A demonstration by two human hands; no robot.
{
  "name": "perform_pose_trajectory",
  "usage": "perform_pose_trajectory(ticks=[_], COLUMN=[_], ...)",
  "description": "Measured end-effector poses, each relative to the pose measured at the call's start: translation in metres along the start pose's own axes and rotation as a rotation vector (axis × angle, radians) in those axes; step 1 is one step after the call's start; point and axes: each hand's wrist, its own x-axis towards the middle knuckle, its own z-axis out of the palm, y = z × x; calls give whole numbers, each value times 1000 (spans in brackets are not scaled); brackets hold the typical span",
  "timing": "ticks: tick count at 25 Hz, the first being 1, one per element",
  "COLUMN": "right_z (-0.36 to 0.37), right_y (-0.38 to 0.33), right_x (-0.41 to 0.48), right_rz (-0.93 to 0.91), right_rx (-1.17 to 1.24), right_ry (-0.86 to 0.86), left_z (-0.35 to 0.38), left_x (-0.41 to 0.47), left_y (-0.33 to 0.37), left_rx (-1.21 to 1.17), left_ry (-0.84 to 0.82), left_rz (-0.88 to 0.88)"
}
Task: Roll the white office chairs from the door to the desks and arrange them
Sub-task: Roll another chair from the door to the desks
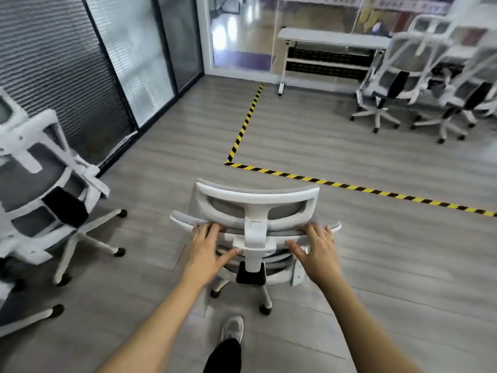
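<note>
Bright, even indoor light fills the room, with the strongest glare on the glossy floor (228, 30) beyond the glass door (239, 36), where white reflections burn out detail. The grey plank floor (349, 146) takes only soft, faint shadows beneath the chair bases. Wide-angle distortion bends the hazard tape (349, 186) and the blinds (53, 63) toward the frame edges. Motion blur smears the white chair at left (45, 189) and the chairs at right (419, 76); the background past the glass is soft and unreadable. The centre chair's headrest (255, 200) and both hands, left (207, 246) and right (317, 249), are comparatively sharp.
</note>
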Motion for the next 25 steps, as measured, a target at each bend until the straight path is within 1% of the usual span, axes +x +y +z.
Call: perform_pose_trajectory(ticks=[4, 10, 13, 17, 20, 23, 25], right_z=[8, 11, 18, 29, 30, 34, 36], right_y=[53, 131, 181, 261, 316, 366, 391], right_x=[112, 305, 409, 562, 689, 806, 864], right_rz=[211, 336, 353, 346, 332, 342, 337], right_rx=[-37, 87, 102, 137, 108, 49, 18], right_ry=[65, 120, 168, 211, 171, 121, 112], left_z=[54, 127, 170, 237, 282, 321, 339], left_x=[151, 381, 499, 657, 785, 904, 966], left_y=[-2, 5, 7, 17, 27, 30, 33], left_rx=[-21, -69, -110, -101, -58, -70, -76], left_ry=[-67, -108, -97, -102, -125, -169, -162], left_rz=[51, 168, 183, 186, 159, 131, 140])
